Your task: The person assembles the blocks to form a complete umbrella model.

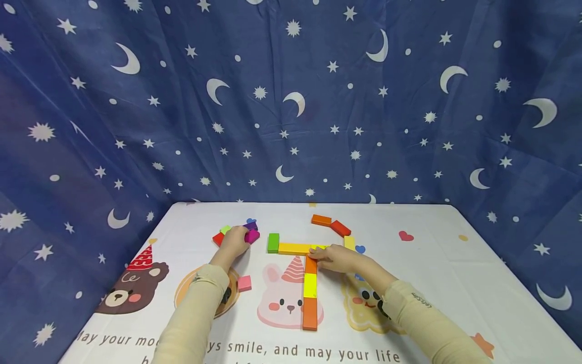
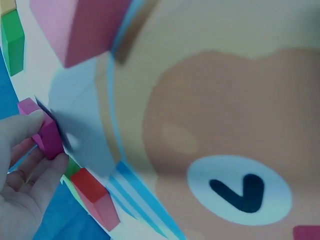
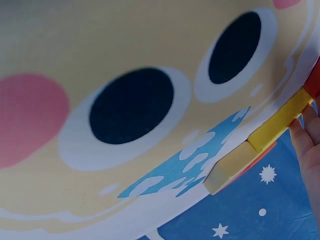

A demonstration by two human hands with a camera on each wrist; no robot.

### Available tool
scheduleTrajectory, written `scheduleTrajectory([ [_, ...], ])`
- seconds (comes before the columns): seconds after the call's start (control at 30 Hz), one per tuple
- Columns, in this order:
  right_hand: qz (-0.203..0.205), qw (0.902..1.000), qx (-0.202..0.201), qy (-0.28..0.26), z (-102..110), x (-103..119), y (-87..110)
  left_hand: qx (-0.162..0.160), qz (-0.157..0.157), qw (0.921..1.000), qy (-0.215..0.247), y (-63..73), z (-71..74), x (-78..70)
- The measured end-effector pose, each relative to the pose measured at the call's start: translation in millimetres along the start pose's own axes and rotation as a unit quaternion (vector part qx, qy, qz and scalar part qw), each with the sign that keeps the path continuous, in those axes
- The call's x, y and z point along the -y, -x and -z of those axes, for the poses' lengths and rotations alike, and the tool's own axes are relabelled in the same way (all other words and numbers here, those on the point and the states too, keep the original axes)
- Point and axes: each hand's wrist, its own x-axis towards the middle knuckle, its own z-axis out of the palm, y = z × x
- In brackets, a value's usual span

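Observation:
My left hand is at the back left of the table, and in the left wrist view its thumb and fingers pinch a magenta block. Close by it are a red block, a lime green block and a purple block. My right hand reaches to the corner where a row and a column of blocks meet. In the right wrist view its extended fingers touch the side of a yellow block. Fingertips partly cover the top orange block of the column.
A green block stands at the left end of the row, beside a long yellow-orange block. An orange block, a red block and a pale yellow block curve behind. A pink block lies nearer the front.

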Motion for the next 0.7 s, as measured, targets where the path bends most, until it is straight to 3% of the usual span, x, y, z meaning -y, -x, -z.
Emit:
scheduleTrajectory([
  [0.27,0.018,0.9998,-0.003,0.01,0.6,0.6,-1.1,-0.026,-0.008,0.9996,0.004,-5.8,2.2,-6.6],
  [0.7,0.024,0.9997,-0.006,0.006,-0.9,-0.6,-2.2,-0.07,-0.021,0.996,0.051,-32.0,-4.3,-27.9],
])
